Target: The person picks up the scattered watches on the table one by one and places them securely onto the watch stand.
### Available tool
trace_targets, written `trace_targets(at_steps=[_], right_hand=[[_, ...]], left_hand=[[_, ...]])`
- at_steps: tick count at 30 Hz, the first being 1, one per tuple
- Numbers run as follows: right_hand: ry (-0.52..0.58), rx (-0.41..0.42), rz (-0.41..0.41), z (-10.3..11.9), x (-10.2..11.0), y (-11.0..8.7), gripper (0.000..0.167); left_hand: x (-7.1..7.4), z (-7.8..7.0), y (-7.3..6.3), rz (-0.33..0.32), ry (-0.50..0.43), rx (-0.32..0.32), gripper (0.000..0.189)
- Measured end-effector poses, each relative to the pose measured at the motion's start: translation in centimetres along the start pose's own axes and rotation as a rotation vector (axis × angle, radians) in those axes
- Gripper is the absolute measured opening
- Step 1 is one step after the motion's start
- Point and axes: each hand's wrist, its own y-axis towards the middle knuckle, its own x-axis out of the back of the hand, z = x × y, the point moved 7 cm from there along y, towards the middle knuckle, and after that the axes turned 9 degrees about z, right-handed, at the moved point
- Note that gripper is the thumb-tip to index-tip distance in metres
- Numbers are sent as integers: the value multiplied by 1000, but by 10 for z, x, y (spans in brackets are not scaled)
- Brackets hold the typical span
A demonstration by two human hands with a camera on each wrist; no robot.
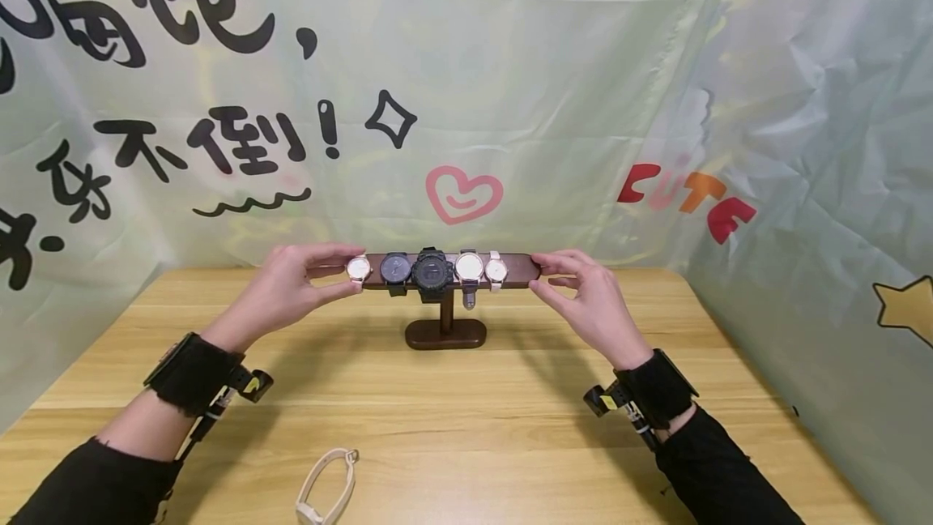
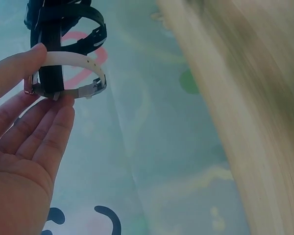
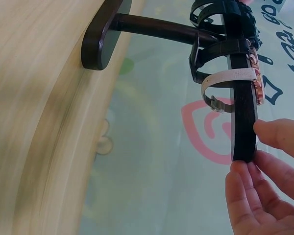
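A dark brown wooden watch stand [image 1: 522,269] stands upright on the table, with several watches strapped around its crossbar. At the bar's left end, my left hand [image 1: 287,282] pinches a white-strapped watch [image 1: 358,268], thumb on one edge and fingers on the other; its buckled strap [image 2: 71,58] loops behind the bar in the left wrist view. My right hand [image 1: 594,298] holds the bare right end of the bar between thumb and fingers. Beside that end sits another white-strapped watch [image 1: 496,269]. Between them are a large black sports watch [image 1: 432,271], a dark-dialled watch [image 1: 396,268] and a pale-dialled watch [image 1: 469,266].
A pale-strapped watch [image 1: 328,488] lies on the wooden table [image 1: 466,428] near the front edge. Behind the table hangs a pale green printed cloth [image 1: 554,87], with another stretch along the right side.
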Motion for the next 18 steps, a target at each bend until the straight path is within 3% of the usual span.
trace_targets(at_steps=[7,18], right_hand=[[4,2,-3,0,0,0,38],[15,0,4,-1,-1,0,38]], left_hand=[[-1,0,1,-21,16,-23,50],[-5,8,2,-39,-66,-41,50]])
